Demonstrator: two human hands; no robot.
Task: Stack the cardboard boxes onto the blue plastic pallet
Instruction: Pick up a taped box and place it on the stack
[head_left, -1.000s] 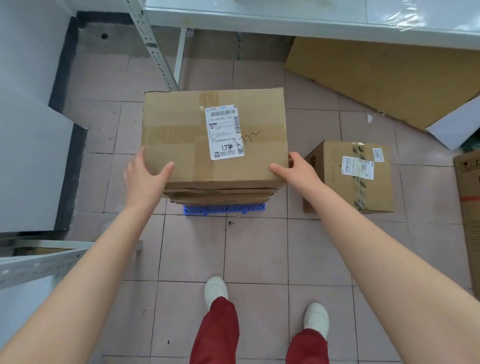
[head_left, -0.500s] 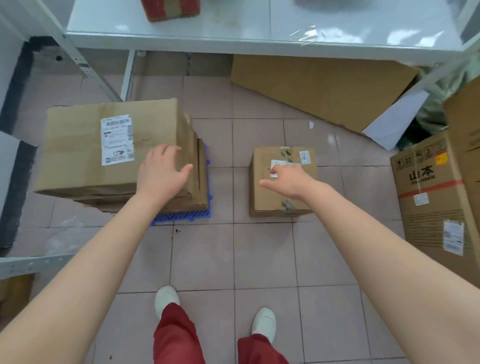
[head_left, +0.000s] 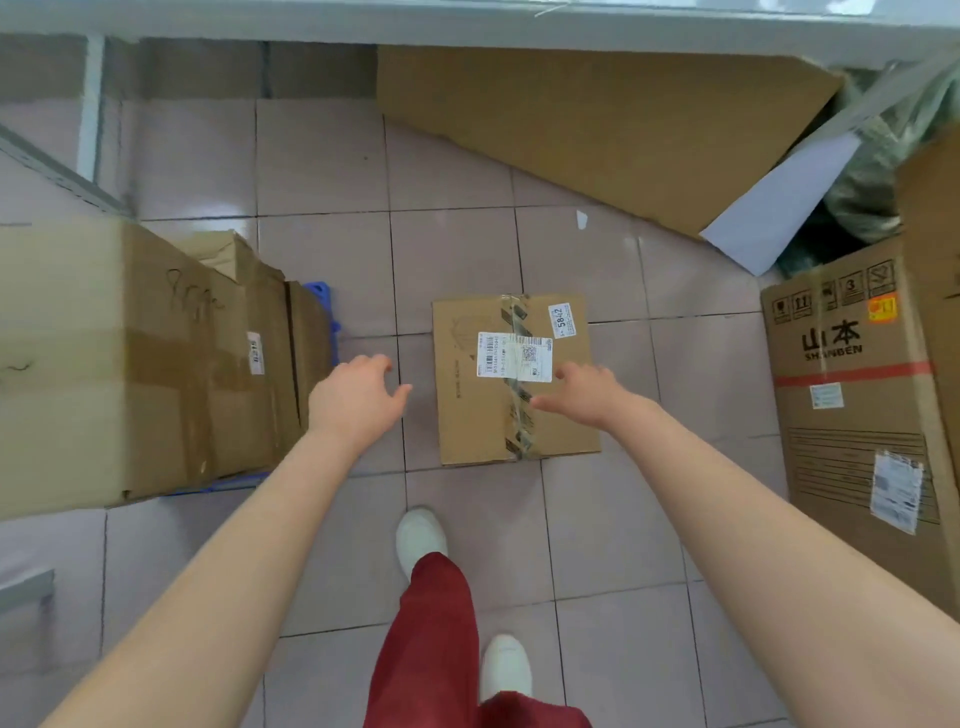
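A small taped cardboard box (head_left: 478, 410) with a white shipping label lies on the tiled floor at centre. My left hand (head_left: 356, 397) hovers open just left of it, fingers spread, touching nothing. My right hand (head_left: 587, 392) is open over the box's right side, near the label. At the left stands a stack of cardboard boxes (head_left: 130, 364) on the blue plastic pallet (head_left: 319, 291), of which only a corner and a front edge show.
A large printed carton (head_left: 857, 405) stands at the right, with a taller one behind it. A flat cardboard sheet (head_left: 597, 124) leans under a white table (head_left: 467, 21) at the back. My feet in white shoes are below the small box.
Both hands have left the big box on the stack. The view has swung right and nearer, and both hands now reach around the small box on the floor.
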